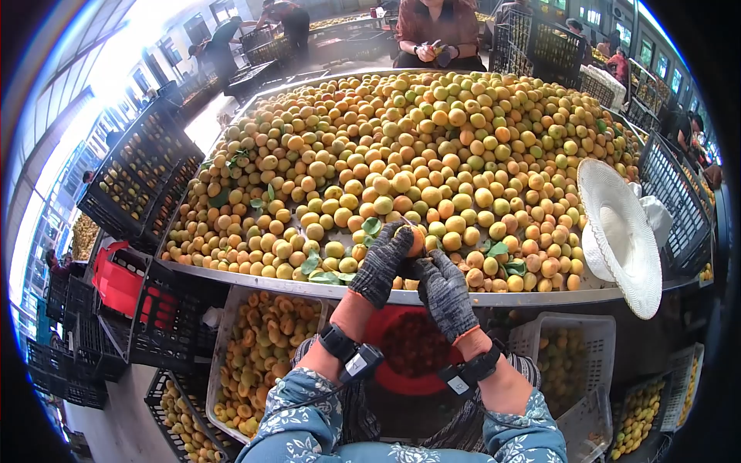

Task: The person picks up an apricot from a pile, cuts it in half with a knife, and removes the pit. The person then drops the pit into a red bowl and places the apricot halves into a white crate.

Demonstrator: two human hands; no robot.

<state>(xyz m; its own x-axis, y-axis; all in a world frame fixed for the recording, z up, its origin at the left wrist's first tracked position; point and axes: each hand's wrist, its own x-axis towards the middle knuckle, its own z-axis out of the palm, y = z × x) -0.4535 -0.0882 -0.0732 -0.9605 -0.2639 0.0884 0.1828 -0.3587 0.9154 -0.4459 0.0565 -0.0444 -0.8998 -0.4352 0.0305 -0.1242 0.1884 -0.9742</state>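
My left hand (386, 262), in a dark grey knit glove, is closed around an orange apricot (417, 241) above the table's near edge. Close against it on the right, my right hand (446, 293), gloved the same way, has its fingers bent inward; what they grip, if anything, is hidden. A broad heap of yellow-orange apricots (401, 183) with a few green leaves (372, 226) covers the metal-edged table (532, 298) in front of both hands. Directly beneath my hands stands a red tub (378, 328) with small dark reddish pieces inside.
A pale crate (225, 316) of split apricots stands lower left, another pale crate (602, 328) lower right. A white straw hat (625, 231) overhangs the table's right edge. Black crates (139, 177) are stacked at left. Across the table sits a person (436, 31); others work behind.
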